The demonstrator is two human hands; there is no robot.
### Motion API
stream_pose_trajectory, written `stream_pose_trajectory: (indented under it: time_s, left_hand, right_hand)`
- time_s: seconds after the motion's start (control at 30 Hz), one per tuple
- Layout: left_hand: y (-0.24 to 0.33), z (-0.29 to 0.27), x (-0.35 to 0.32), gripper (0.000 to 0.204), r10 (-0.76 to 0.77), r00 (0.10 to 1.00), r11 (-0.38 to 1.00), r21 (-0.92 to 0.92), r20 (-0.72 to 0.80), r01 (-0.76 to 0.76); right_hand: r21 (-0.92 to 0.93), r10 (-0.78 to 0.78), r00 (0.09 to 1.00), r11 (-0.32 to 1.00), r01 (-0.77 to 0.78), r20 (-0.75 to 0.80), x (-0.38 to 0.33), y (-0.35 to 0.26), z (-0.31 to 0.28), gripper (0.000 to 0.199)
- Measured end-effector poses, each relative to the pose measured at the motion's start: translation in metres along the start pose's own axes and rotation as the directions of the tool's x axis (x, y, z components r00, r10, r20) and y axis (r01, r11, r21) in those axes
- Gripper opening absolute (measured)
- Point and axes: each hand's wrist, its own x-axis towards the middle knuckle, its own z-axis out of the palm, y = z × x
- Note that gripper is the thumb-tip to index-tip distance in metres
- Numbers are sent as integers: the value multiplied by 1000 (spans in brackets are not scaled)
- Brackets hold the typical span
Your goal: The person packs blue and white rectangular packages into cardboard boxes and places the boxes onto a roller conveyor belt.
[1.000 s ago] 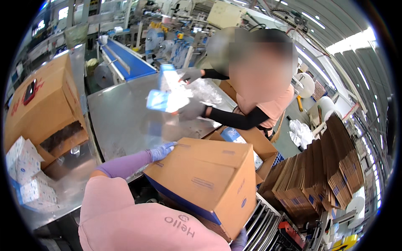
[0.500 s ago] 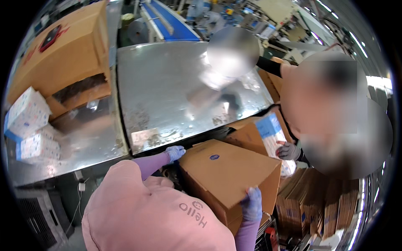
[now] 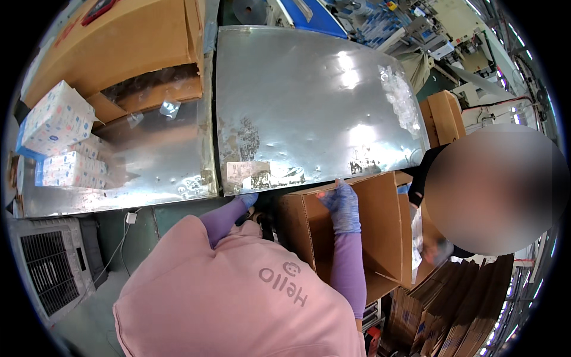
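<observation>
A brown cardboard box (image 3: 379, 223) stands open in front of me at the right, its inner walls showing. My right hand (image 3: 344, 208), in a bluish glove, reaches across the opening with its fingers closed at the box's far edge, beside the metal table. My left hand (image 3: 248, 199), also gloved, is low at the table's near edge, left of the box. Its fingers are mostly hidden, and whether it touches anything does not show.
A metal table (image 3: 297, 101) spans the front. At left, patterned white-and-blue packs (image 3: 59, 119) stand by a large carton (image 3: 137, 44). A co-worker's arm (image 3: 421, 172) is at right, near flattened cartons (image 3: 452, 297). A grilled appliance (image 3: 50, 268) sits lower left.
The top flap that covered the box is now raised away, exposing the inside. My right hand has moved from the near right corner to the far edge. The view has shifted.
</observation>
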Motion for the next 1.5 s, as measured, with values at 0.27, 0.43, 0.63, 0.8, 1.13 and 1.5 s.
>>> stream_pose_trajectory:
  time_s: [0.27, 0.43, 0.63, 0.8, 1.13, 1.5]
  left_hand:
    - [3, -16, -1, 57, -24, 998, 996, 91, 49, 20]
    - [14, -32, -15, 54, -81, 968, 970, 244, 236, 22]
    - [147, -126, -66, 47, 159, 702, 865, -440, 694, 240]
    - [320, -183, -69, 42, 474, 856, 842, 180, 206, -509]
    - [355, -98, -23, 27, 547, 789, 615, 505, 281, -606]
    - [305, -89, -40, 40, 700, 712, 687, 225, 50, -691]
  right_hand:
    - [73, -18, 998, 997, 14, 64, -5, -12, -19, 26]
    - [96, 51, 974, 993, -74, 220, -14, -13, -19, 48]
    - [-452, -285, 942, 827, 334, 175, -110, -75, -92, 49]
    - [-998, -747, 665, -33, -62, -17, -131, -43, -205, 63]
    - [-996, -575, 818, 50, 76, 33, -143, 42, -161, 55]
    - [-931, -939, 343, -111, -347, -16, -35, -21, -212, 54]
